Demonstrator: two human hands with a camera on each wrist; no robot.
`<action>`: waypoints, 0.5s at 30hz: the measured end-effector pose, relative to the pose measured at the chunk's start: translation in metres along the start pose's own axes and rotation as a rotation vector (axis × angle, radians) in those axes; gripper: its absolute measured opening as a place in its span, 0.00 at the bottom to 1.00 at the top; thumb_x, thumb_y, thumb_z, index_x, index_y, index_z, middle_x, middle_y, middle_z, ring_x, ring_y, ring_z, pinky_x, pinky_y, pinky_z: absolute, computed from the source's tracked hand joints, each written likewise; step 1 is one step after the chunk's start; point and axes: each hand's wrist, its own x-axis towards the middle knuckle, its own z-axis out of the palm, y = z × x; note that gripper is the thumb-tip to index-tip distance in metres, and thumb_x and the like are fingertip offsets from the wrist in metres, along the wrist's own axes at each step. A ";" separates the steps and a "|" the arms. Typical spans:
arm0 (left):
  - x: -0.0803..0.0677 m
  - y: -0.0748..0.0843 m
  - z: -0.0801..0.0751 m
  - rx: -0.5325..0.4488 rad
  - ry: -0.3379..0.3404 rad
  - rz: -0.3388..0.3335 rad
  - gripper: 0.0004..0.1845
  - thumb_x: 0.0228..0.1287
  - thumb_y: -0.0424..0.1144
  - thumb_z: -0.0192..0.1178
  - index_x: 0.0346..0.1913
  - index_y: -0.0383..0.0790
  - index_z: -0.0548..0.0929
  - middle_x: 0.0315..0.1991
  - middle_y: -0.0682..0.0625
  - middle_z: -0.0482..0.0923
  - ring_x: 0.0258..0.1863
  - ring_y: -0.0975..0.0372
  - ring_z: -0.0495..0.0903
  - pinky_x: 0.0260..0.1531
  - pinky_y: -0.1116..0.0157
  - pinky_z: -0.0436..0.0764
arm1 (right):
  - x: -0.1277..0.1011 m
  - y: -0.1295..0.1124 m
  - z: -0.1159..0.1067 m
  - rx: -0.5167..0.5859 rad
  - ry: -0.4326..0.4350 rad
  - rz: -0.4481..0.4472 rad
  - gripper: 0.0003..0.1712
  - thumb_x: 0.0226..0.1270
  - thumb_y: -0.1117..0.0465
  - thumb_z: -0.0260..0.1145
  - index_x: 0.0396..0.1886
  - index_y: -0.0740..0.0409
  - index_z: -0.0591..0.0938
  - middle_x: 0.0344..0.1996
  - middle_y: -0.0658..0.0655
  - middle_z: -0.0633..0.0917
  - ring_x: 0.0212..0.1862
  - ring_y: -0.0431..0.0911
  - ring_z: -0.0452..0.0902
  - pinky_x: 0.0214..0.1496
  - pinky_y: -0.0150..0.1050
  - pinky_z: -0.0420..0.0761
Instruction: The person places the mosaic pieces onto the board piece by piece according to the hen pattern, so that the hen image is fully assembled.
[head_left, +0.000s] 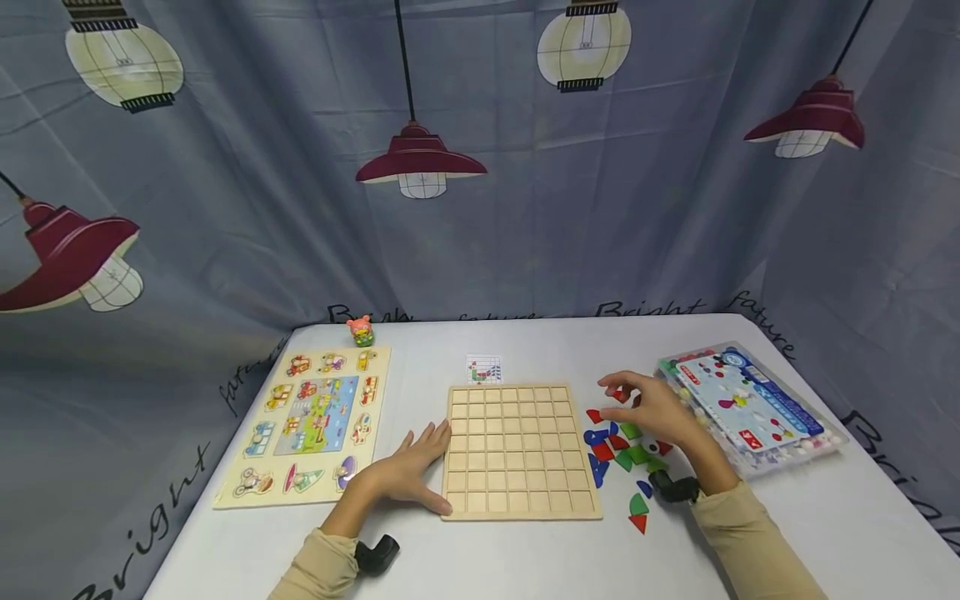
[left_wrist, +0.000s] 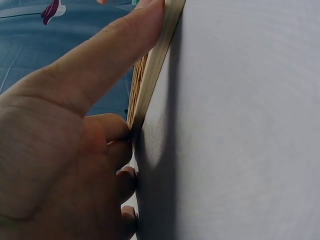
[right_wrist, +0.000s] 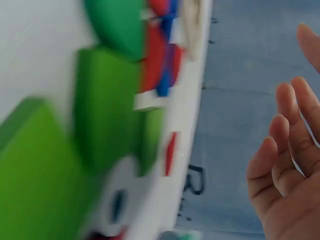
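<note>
Left hand [head_left: 408, 475] is lying flat with straight fingers, pressing the near-left edge of the wooden grid board [head_left: 517, 450]. Right hand [head_left: 654, 410] is hovering over the colored shape pieces [head_left: 622, 454] just right of the board, seemingly pinching a red piece [head_left: 619, 395] (hard to tell for sure).

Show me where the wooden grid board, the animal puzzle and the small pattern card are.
Wooden grid board [head_left: 517, 450]: head view, middle of its grid.
Animal puzzle [head_left: 315, 417]: head view, centre picture.
Pattern card [head_left: 483, 369]: head view, its middle.
</note>
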 end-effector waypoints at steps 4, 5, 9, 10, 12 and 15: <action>-0.001 0.001 0.001 -0.002 0.008 -0.001 0.67 0.44 0.60 0.74 0.77 0.33 0.44 0.79 0.39 0.34 0.79 0.46 0.34 0.76 0.41 0.34 | 0.008 0.012 0.005 -0.017 -0.057 0.070 0.24 0.57 0.54 0.74 0.51 0.56 0.82 0.37 0.55 0.83 0.38 0.47 0.71 0.33 0.33 0.72; -0.001 0.001 0.001 -0.003 0.008 -0.003 0.67 0.44 0.60 0.74 0.77 0.33 0.44 0.79 0.40 0.34 0.79 0.47 0.34 0.76 0.41 0.34 | 0.010 0.015 0.006 -0.015 -0.070 0.087 0.23 0.57 0.53 0.74 0.51 0.56 0.83 0.36 0.54 0.82 0.38 0.46 0.71 0.33 0.33 0.72; -0.002 0.001 0.000 -0.002 0.005 -0.008 0.67 0.44 0.60 0.74 0.77 0.33 0.44 0.79 0.40 0.34 0.79 0.47 0.34 0.76 0.42 0.34 | 0.018 0.023 0.011 0.045 -0.120 0.149 0.23 0.55 0.53 0.75 0.50 0.57 0.83 0.34 0.53 0.80 0.37 0.47 0.71 0.35 0.34 0.73; -0.002 0.002 0.000 -0.001 0.004 -0.008 0.67 0.44 0.60 0.74 0.77 0.33 0.44 0.79 0.40 0.34 0.79 0.47 0.34 0.76 0.42 0.34 | 0.020 0.025 0.012 0.062 -0.132 0.158 0.24 0.55 0.53 0.75 0.49 0.58 0.83 0.34 0.54 0.80 0.37 0.47 0.71 0.35 0.34 0.73; -0.002 0.002 0.000 -0.001 0.003 -0.006 0.67 0.44 0.60 0.74 0.77 0.33 0.44 0.79 0.40 0.34 0.79 0.47 0.34 0.76 0.42 0.34 | 0.023 0.027 0.015 0.088 -0.150 0.172 0.24 0.53 0.53 0.76 0.48 0.58 0.83 0.34 0.54 0.80 0.38 0.47 0.71 0.36 0.33 0.74; -0.002 0.004 -0.001 -0.006 0.007 0.000 0.67 0.44 0.60 0.74 0.77 0.33 0.44 0.79 0.40 0.34 0.79 0.46 0.34 0.76 0.41 0.34 | 0.028 0.030 0.020 0.063 -0.165 0.168 0.24 0.50 0.52 0.78 0.45 0.58 0.83 0.33 0.53 0.80 0.36 0.46 0.71 0.35 0.32 0.74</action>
